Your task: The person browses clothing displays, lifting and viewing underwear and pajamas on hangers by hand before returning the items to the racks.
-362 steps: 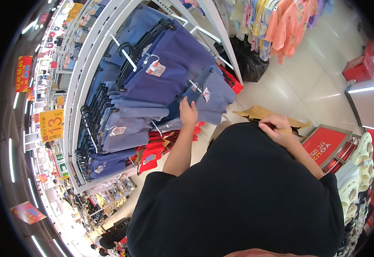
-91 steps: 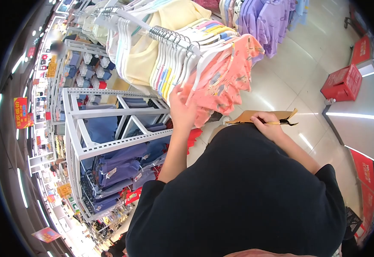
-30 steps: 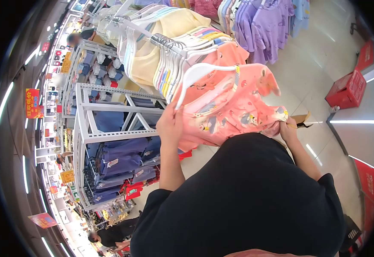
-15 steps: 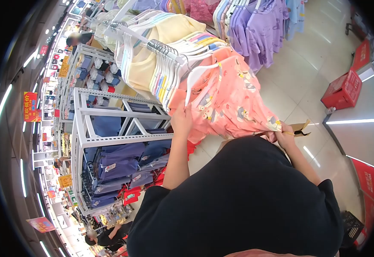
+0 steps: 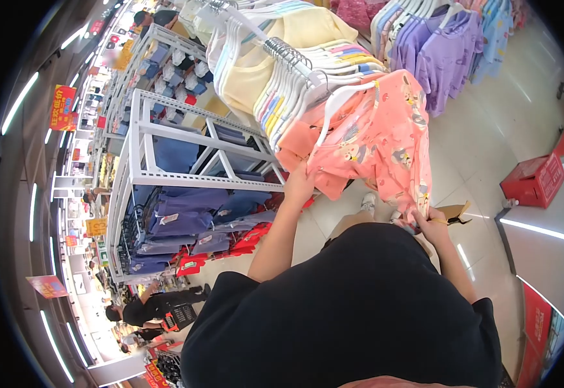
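Overhead, a metal rail (image 5: 256, 29) is carrying a row of clothes on white hangers. At its near end, a coral printed garment (image 5: 395, 145) is hanging on a white hanger (image 5: 331, 110). Both hands are closing around it: the left hand (image 5: 300, 184) is gripping near the hanger's lower end, the right hand (image 5: 432, 227) pinching the garment's lower edge.

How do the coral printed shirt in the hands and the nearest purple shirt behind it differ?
The coral printed shirt is gripped by the left hand and right hand; the purple shirt hangs untouched. The coral shirt has large multicoloured figures; the purple shirt has small, faint marks. Both are on white hangers.
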Demonstrator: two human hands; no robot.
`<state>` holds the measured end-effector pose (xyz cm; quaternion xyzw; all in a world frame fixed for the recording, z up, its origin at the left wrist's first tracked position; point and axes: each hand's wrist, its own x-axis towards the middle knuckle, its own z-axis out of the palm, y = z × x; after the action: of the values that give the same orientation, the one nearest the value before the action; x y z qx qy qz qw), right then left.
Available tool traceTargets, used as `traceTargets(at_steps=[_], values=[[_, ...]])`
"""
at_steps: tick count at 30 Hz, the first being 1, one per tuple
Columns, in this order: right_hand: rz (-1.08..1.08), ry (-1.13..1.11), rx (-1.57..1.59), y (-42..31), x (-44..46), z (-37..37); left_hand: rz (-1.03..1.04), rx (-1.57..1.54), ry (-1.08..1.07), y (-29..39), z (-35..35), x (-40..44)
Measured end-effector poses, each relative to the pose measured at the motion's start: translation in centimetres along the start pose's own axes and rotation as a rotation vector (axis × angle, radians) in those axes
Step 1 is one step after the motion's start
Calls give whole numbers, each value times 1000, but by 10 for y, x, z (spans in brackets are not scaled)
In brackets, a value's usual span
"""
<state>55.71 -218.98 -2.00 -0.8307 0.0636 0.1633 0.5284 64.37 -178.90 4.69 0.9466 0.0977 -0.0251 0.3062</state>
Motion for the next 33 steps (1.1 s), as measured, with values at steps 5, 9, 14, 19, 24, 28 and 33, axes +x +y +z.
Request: traceTargets(at_steps=[5,9,14,19,24,28,33], values=[[29,242,93,20,13,15,-16,34,-98,-53,20,8],[84,449,-28,34,16,-2,-2,-65,-200,-138,72,6],[166,363,-234,98,1,-8,241,479,-862,-276,134,-40],[404,141,-346,161,-40,12,-15,167,-978,-291,115,-69],[555,-20,-443,150,-59,45,-26,145,-956,-294,124,-32],[726,68,-342,127,-70,54,376,350,-911,-314,167,21],[866,141,-215,117,-76,53,887,506,-1096,-306,232,106]])
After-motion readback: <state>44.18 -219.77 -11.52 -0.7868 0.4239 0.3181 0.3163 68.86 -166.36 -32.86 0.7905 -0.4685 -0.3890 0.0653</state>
